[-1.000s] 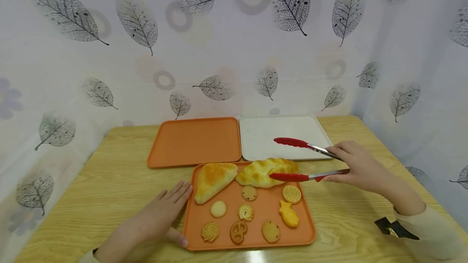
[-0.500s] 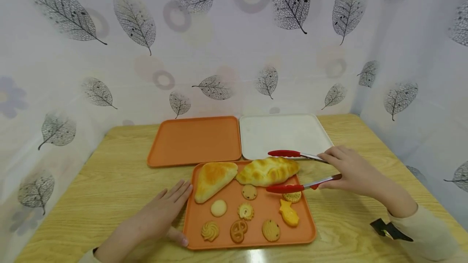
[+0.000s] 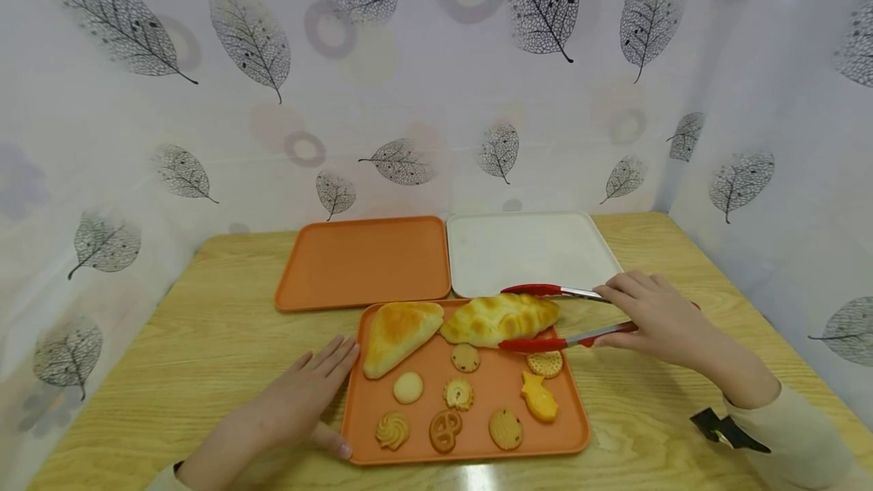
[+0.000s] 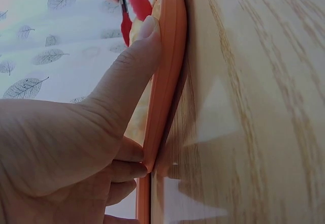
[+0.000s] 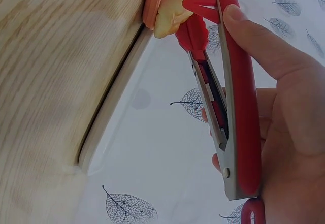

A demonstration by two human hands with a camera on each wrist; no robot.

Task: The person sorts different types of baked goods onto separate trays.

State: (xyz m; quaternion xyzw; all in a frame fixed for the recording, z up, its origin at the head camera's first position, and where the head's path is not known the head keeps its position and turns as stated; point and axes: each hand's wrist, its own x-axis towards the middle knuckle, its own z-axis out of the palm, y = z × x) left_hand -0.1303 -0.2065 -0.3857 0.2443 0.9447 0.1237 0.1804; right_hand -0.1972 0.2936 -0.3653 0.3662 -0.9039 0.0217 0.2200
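My right hand (image 3: 658, 320) grips red-tipped metal tongs (image 5: 242, 107). In the head view their two tips stand on either side of a long, bumpy golden bread loaf (image 3: 498, 320), one along its far edge and one along its near edge. The loaf lies at the back right of the near orange tray (image 3: 423, 442). With straight fingers, my left hand (image 3: 289, 404) rests against that tray's left side; the left wrist view shows its thumb (image 4: 127, 71) on the tray rim. Beside the loaf sits a triangular bread (image 3: 398, 339).
Small cookies lie on the near tray, among them a pretzel-shaped one (image 3: 445, 432) and a yellow fish-shaped piece (image 3: 539, 398). Behind stand a second orange tray (image 3: 364, 264) and a white tray (image 3: 528, 252). A leaf-patterned cloth (image 3: 436, 97) hangs behind the wooden table (image 3: 204, 339).
My right hand has moved slightly left with the tongs, whose far tip has come down toward me. The tips now straddle the bumpy loaf more closely. My left hand stays put.
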